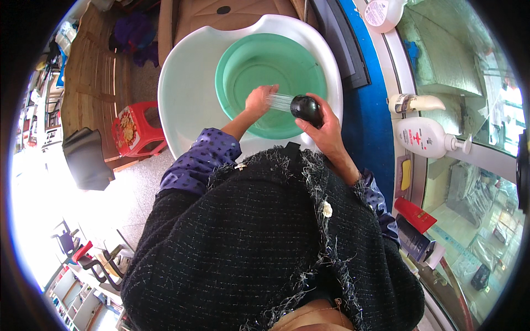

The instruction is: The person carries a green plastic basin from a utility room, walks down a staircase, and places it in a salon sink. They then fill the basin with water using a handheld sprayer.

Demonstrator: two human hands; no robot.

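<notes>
My right hand (329, 131) is closed around a black shower head (306, 110). Thin jets of water (280, 102) spray leftward from it onto my left hand (259, 102). That hand holds nothing that I can see; its fingers are partly turned away, with the tips stretched outward. Both hands are over a round green plastic basin (223, 83), which sits inside a larger white wash basin (179, 77). The hose of the shower head is hidden from view.
A red plastic stool (144, 129) stands left of the white basin. On the right, a ledge holds a white pump bottle (422, 137), a cream-coloured bottle (417, 103), a yellow sponge (406, 174) and a red tube (414, 214). A brown padded seat (237, 12) lies beyond the basin.
</notes>
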